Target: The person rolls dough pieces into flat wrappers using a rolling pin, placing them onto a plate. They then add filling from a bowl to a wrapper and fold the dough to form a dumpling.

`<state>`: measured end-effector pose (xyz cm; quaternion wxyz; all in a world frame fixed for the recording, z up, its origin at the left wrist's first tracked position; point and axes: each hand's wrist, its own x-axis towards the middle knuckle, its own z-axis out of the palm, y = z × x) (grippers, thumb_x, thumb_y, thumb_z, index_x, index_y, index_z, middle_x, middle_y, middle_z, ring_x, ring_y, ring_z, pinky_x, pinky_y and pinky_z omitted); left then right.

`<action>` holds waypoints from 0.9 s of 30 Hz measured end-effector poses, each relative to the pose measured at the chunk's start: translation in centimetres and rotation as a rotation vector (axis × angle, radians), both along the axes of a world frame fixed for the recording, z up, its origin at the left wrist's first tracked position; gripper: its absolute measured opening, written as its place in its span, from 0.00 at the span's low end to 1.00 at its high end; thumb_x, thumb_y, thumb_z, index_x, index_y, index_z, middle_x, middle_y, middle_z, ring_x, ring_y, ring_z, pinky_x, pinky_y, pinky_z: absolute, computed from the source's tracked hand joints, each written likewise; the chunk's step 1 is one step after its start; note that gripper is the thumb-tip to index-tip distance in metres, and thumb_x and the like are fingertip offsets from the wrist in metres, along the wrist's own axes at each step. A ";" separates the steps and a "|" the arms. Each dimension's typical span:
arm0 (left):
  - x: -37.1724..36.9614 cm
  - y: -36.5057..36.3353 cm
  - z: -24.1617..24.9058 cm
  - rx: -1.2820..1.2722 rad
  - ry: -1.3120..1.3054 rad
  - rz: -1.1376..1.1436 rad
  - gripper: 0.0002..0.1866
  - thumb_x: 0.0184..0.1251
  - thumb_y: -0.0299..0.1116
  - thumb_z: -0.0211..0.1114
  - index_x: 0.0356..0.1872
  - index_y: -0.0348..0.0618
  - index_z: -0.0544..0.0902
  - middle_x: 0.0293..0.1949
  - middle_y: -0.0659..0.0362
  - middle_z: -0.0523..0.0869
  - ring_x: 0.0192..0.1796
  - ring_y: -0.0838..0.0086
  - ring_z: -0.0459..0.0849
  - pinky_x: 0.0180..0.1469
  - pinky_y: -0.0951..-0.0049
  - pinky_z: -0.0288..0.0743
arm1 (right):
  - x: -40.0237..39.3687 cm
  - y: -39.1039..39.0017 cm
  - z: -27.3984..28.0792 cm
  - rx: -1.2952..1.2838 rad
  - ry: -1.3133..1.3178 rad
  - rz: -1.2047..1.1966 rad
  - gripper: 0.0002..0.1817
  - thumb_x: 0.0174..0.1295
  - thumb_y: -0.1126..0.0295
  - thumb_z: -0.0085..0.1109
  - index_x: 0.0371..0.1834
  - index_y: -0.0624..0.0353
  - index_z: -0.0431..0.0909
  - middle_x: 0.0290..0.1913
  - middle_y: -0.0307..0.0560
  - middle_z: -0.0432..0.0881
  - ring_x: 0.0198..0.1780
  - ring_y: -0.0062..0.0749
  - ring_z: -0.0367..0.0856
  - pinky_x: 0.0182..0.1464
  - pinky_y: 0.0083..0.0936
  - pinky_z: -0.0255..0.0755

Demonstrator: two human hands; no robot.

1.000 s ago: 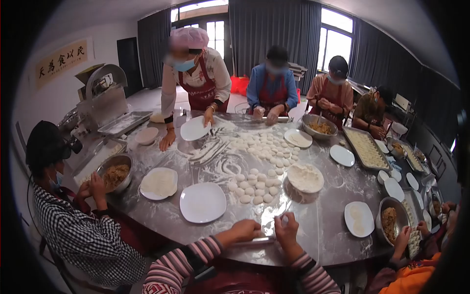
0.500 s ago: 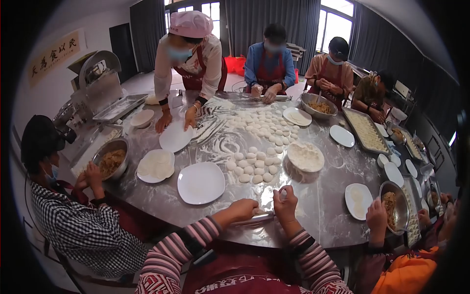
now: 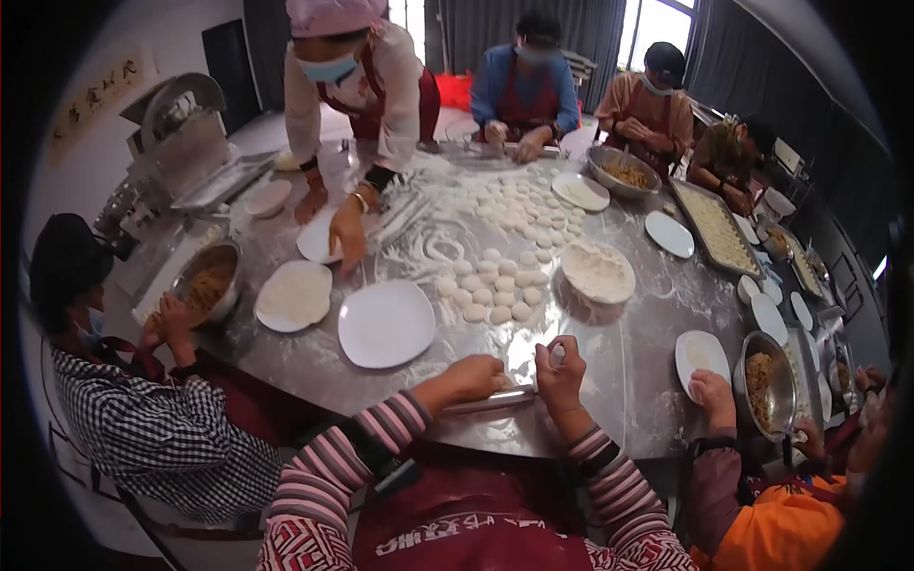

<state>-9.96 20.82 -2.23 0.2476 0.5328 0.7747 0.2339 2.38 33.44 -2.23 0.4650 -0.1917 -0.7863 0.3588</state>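
Note:
At the table's front edge my right hand (image 3: 562, 373) is closed around a rolling pin, its pale end (image 3: 558, 354) poking out above the fingers. My left hand (image 3: 469, 377) is just left of it, fingers pressed together; what they hold is hidden. A shiny metal bar (image 3: 490, 401) lies along the table just below both hands. Beyond them sit round white dough pieces (image 3: 497, 291) on the floured metal table (image 3: 647, 333). A white bowl of flour (image 3: 598, 271) stands to the right of the dough, and a square white plate (image 3: 386, 324) to the left.
Flat dough wrappers (image 3: 293, 297) are piled on a plate at left. Steel bowls of filling (image 3: 762, 390) stand at both sides. A tray of dumplings (image 3: 716, 226) lies at right. Several co-workers surround the table; one in a pink cap (image 3: 335, 17) leans in.
The pink-capped person's hand has swung toward me over the table. At right, a co-worker's hand has moved to the wrapper plate. My hands stay close together; the view has shifted slightly.

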 end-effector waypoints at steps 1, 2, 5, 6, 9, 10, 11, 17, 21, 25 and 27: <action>-0.2 -0.2 -0.2 0.005 0.013 -0.050 0.13 0.52 0.36 0.59 0.35 0.36 0.79 0.34 0.42 0.81 0.40 0.49 0.80 0.44 0.58 0.72 | 1.5 -0.6 -0.1 -0.008 -0.034 -0.011 0.11 0.50 0.76 0.63 0.30 0.59 0.68 0.19 0.49 0.73 0.20 0.40 0.76 0.24 0.29 0.68; -0.2 -0.4 -0.4 0.013 -0.038 -0.001 0.14 0.50 0.34 0.59 0.35 0.35 0.79 0.34 0.42 0.81 0.39 0.49 0.80 0.43 0.58 0.72 | 3.5 -1.4 -0.1 -0.043 -0.061 0.000 0.11 0.50 0.76 0.63 0.30 0.59 0.68 0.19 0.49 0.72 0.20 0.39 0.76 0.23 0.29 0.68; -1.2 -1.4 -0.2 -0.030 -0.306 0.060 0.12 0.50 0.31 0.59 0.35 0.35 0.78 0.32 0.44 0.82 0.35 0.53 0.81 0.40 0.62 0.73 | 6.2 -2.4 -1.6 -0.100 -0.052 0.023 0.11 0.49 0.77 0.63 0.30 0.59 0.68 0.19 0.49 0.72 0.19 0.38 0.75 0.22 0.27 0.67; -1.0 -1.6 -0.3 -0.035 -0.306 0.061 0.12 0.50 0.31 0.59 0.35 0.35 0.78 0.32 0.44 0.82 0.35 0.53 0.81 0.40 0.62 0.73 | 6.2 -2.7 -0.9 -0.059 -0.032 0.012 0.11 0.49 0.78 0.63 0.30 0.59 0.68 0.19 0.50 0.73 0.20 0.39 0.76 0.23 0.28 0.68; -0.5 -2.2 -0.5 0.051 -0.294 0.058 0.10 0.52 0.30 0.59 0.35 0.35 0.78 0.31 0.46 0.82 0.34 0.55 0.81 0.39 0.64 0.72 | 2.7 -0.9 -1.5 -0.006 0.005 -0.046 0.11 0.50 0.77 0.62 0.31 0.60 0.68 0.21 0.52 0.74 0.22 0.48 0.77 0.24 0.34 0.69; -0.3 -1.9 -0.7 0.088 -0.187 0.078 0.10 0.53 0.30 0.59 0.34 0.35 0.78 0.31 0.45 0.82 0.34 0.55 0.81 0.39 0.64 0.72 | 0.8 -0.2 -1.2 -0.024 0.029 -0.034 0.11 0.51 0.76 0.62 0.31 0.60 0.68 0.21 0.54 0.74 0.22 0.51 0.76 0.24 0.35 0.68; -0.1 -1.6 -0.8 0.123 -0.080 0.092 0.09 0.54 0.30 0.58 0.33 0.35 0.78 0.31 0.45 0.82 0.35 0.55 0.80 0.39 0.65 0.71 | -0.8 0.2 -0.4 0.017 0.000 -0.038 0.11 0.52 0.74 0.62 0.33 0.60 0.68 0.21 0.56 0.75 0.23 0.53 0.77 0.25 0.37 0.68; -0.5 -0.2 -0.3 0.028 -0.069 0.107 0.09 0.55 0.32 0.58 0.32 0.37 0.79 0.30 0.45 0.81 0.35 0.55 0.80 0.39 0.63 0.71 | -0.1 0.0 -0.7 0.025 -0.008 -0.052 0.11 0.52 0.73 0.62 0.33 0.60 0.68 0.20 0.56 0.75 0.23 0.52 0.77 0.25 0.37 0.69; -1.7 -1.1 -2.6 0.139 -0.069 0.132 0.09 0.54 0.32 0.58 0.33 0.37 0.77 0.29 0.47 0.80 0.33 0.57 0.79 0.38 0.64 0.71 | 6.8 -2.7 -2.0 0.001 -0.046 -0.033 0.11 0.48 0.78 0.63 0.30 0.60 0.69 0.20 0.48 0.72 0.19 0.43 0.76 0.23 0.30 0.67; -3.7 -4.6 0.8 0.313 -0.164 0.250 0.07 0.54 0.28 0.56 0.33 0.37 0.75 0.28 0.53 0.78 0.31 0.69 0.76 0.37 0.68 0.71 | 8.1 -3.9 -2.0 -0.200 -0.052 0.017 0.11 0.48 0.79 0.62 0.28 0.59 0.68 0.22 0.47 0.73 0.20 0.34 0.74 0.21 0.27 0.64; -7.9 -7.3 2.4 0.360 -0.229 0.384 0.06 0.56 0.26 0.56 0.34 0.38 0.74 0.27 0.58 0.77 0.33 0.76 0.75 0.35 0.74 0.71 | 7.6 -3.3 -2.2 -0.195 -0.045 0.032 0.11 0.48 0.79 0.62 0.29 0.60 0.68 0.21 0.47 0.73 0.20 0.33 0.74 0.22 0.26 0.65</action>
